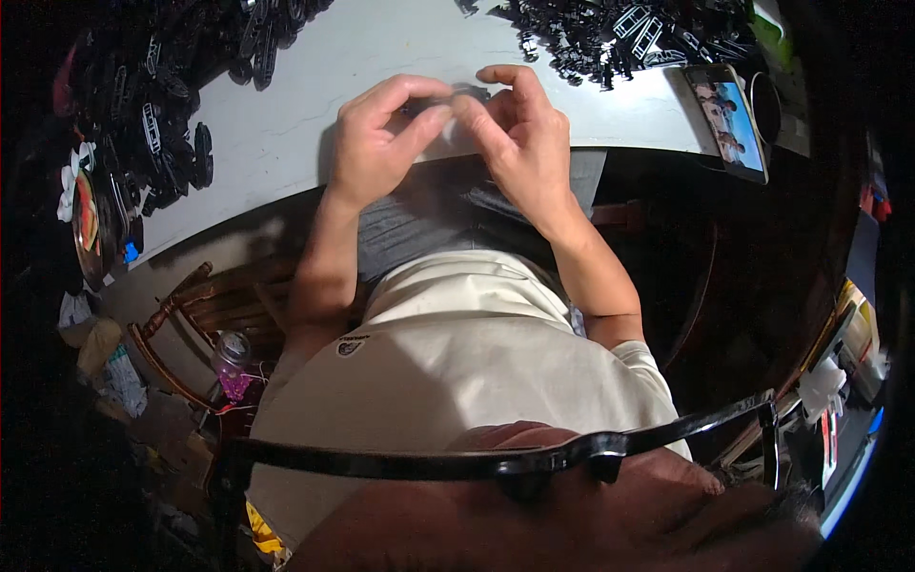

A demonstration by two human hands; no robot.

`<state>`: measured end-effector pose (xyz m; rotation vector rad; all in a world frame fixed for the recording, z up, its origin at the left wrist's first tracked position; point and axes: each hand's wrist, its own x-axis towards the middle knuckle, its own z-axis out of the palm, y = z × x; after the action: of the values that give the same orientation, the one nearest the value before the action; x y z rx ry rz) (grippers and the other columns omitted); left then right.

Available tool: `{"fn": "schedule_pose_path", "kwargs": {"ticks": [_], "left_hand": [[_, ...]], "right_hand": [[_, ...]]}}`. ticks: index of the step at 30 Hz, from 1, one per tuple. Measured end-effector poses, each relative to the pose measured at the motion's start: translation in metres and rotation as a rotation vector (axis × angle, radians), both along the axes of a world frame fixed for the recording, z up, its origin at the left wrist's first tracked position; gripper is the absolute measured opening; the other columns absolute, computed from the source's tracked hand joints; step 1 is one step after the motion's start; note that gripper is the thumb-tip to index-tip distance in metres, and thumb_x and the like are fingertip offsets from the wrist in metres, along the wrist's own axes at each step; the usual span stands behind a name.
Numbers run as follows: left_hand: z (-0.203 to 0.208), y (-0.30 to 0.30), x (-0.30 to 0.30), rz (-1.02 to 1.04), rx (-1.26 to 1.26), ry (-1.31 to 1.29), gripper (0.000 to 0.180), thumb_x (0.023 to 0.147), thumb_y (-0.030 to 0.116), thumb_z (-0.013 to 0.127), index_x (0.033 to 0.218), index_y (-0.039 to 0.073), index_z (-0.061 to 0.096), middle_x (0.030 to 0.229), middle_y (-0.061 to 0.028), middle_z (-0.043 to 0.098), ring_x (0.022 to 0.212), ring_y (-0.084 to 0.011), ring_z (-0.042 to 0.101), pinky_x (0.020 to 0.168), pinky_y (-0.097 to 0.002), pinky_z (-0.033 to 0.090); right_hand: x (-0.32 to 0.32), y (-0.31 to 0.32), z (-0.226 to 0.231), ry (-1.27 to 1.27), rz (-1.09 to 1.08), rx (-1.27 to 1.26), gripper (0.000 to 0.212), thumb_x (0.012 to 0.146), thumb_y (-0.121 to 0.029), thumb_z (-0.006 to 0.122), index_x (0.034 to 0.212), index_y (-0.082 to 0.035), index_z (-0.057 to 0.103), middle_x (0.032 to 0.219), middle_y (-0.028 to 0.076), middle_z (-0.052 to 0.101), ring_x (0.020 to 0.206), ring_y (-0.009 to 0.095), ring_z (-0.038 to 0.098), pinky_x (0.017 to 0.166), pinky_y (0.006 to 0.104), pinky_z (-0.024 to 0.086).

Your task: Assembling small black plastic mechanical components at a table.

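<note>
My left hand (376, 138) and my right hand (524, 143) are raised together over the near edge of the white table (381, 43). The thumb and forefinger of the left hand bend toward each other, and their tips meet the right thumb. My right forefinger curls above its thumb, with its other fingers folded in. Something small and dark shows between the two hands, mostly covered by the fingers; its kind cannot be made out. Both hands look closed around it.
Black plastic parts lie heaped at the table's left (152, 105), with another pile of small black parts (610, 43) at the far right. A phone (729, 124) with a lit screen leans at the right edge. A wooden chair (238, 296) stands at lower left.
</note>
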<state>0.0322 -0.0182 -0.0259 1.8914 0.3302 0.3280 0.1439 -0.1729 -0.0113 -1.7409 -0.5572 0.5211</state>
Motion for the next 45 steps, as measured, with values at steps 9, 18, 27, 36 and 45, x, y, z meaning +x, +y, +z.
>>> {"fn": "schedule_pose_path", "kwargs": {"ticks": [9,18,27,36,45], "left_hand": [[0.004,0.013,-0.013,-0.177,-0.256,0.013,0.027,0.097,0.001,0.068,0.124,-0.002,0.067,0.114,-0.0055,0.069,0.101,-0.0102,0.064,0.091,-0.0261,0.052],[0.026,0.062,-0.006,0.379,0.753,0.042,0.034,0.09,0.013,0.078,0.122,0.006,0.072,0.121,-0.0112,0.071,0.112,-0.0244,0.067,0.096,-0.0373,0.056],[0.017,0.146,0.07,0.072,1.171,0.005,0.06,0.094,0.042,0.071,0.144,0.012,0.059,0.152,-0.0165,0.052,0.141,-0.0379,0.046,0.116,-0.0491,0.037],[0.001,0.161,0.112,0.001,1.218,0.063,0.058,0.1,0.045,0.063,0.153,0.024,0.053,0.161,-0.0109,0.045,0.15,-0.0365,0.038,0.122,-0.0522,0.028],[0.0,0.148,0.101,-0.037,1.196,0.072,0.056,0.101,0.039,0.064,0.151,0.016,0.054,0.156,-0.0092,0.051,0.147,-0.0349,0.041,0.122,-0.0494,0.029]], "right_hand": [[0.014,-0.019,0.013,-0.248,0.335,-0.182,0.035,0.091,-0.038,0.075,0.094,-0.003,0.069,0.066,0.018,0.066,0.065,0.038,0.069,0.06,0.0459,0.053],[0.004,-0.035,0.02,-0.476,0.389,-0.328,0.03,0.091,-0.032,0.08,0.098,-0.005,0.07,0.068,0.009,0.066,0.059,0.025,0.065,0.056,0.0376,0.051],[0.037,0.015,-0.022,-0.773,-0.166,-0.401,0.028,0.085,-0.02,0.073,0.104,-0.005,0.061,0.082,0.013,0.069,0.067,0.031,0.071,0.055,0.043,0.056],[0.042,0.015,-0.018,-0.805,-0.275,-0.271,0.019,0.085,-0.017,0.072,0.09,-0.007,0.057,0.077,0.01,0.064,0.063,0.027,0.069,0.049,0.0394,0.053],[0.05,0.02,-0.025,-0.867,-0.246,-0.299,0.02,0.085,-0.021,0.074,0.086,-0.009,0.059,0.078,0.006,0.06,0.069,0.023,0.067,0.051,0.0373,0.052]]}}
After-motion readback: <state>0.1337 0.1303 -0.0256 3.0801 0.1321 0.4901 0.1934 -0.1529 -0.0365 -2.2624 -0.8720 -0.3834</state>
